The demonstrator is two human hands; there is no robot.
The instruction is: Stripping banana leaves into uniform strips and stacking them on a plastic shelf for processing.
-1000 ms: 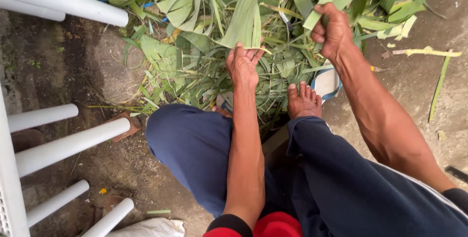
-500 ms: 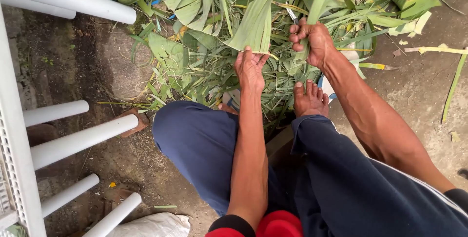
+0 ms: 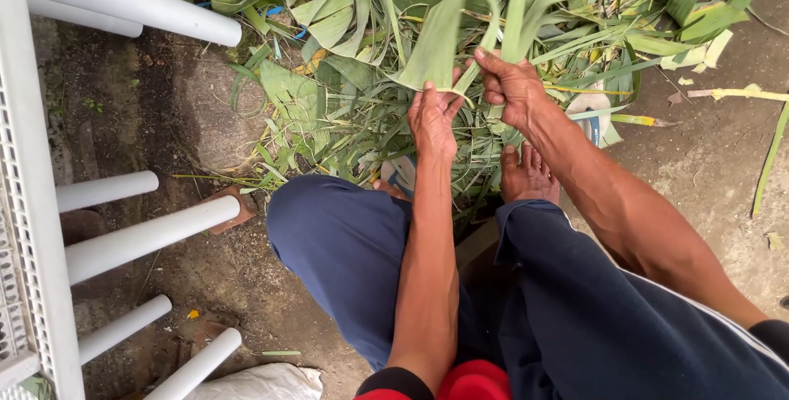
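A: What changed in the last second?

B: The right hand point(image 3: 511, 86) was out wide at the edge of the leaf pile point(image 3: 345, 112). It has come in, and now both hands sit side by side at the middle, so the work has narrowed to 1 leaf.

A: Which one?

B: The long green leaf point(image 3: 444, 34). The left hand point(image 3: 433, 119) has its fingers closed on the lower end; the right hand is pinched shut on narrower blades just beside it.

A: How does it lie?

B: Its long axis runs away from the person, lower end at the hands, far end up past the picture's top edge. It sits above the pile, in front of the bare foot point(image 3: 528, 175) and the dark blue trousers point(image 3: 345, 244).
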